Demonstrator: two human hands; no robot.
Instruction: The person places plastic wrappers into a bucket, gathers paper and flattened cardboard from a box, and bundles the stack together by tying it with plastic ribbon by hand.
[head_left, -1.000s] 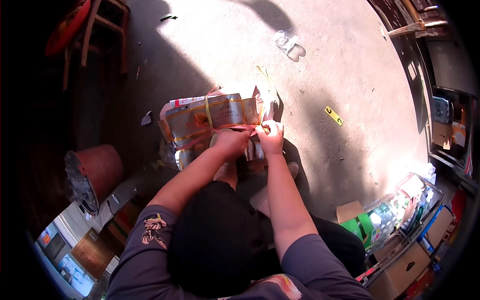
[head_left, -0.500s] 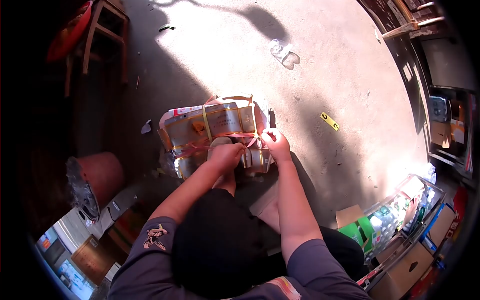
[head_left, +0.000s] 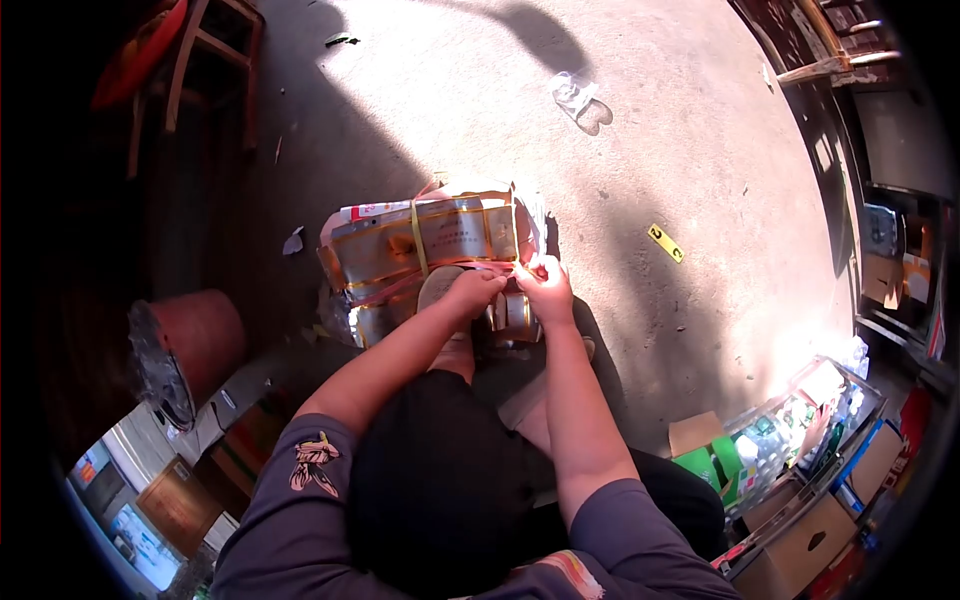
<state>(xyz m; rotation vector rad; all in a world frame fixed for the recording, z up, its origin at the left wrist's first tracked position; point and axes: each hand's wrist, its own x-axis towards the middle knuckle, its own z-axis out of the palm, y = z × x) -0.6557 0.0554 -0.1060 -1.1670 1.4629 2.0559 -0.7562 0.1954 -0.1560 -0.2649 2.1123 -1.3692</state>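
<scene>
A bundle of flattened cardboard boxes (head_left: 450, 235) lies on the floor in front of me, bound with yellow and pink plastic straps. My left hand (head_left: 476, 294) is closed in a pinch on the pink strap (head_left: 487, 266), low on the bundle. Close beside it, my right hand (head_left: 546, 290) pinches the strap near the crossing with the yellow strap (head_left: 420, 240). The fingertips of both hands nearly meet, and the exact strap ends between them are hard to make out. One foot (head_left: 440, 288) rests on the bundle, partly behind my left forearm.
At left stands a reddish bucket (head_left: 205, 325) with plastic in it. A wooden stool (head_left: 215, 45) is at upper left. A rack of plastic bottles and cardboard (head_left: 815, 545) stands at lower right. A yellow strip (head_left: 665, 244) and a clear plastic piece (head_left: 572, 93) lie on the floor.
My left hand has moved right and slightly up, closer to my right hand. The right hand's fingers have shifted at the strap crossing. The view has shifted slightly.
</scene>
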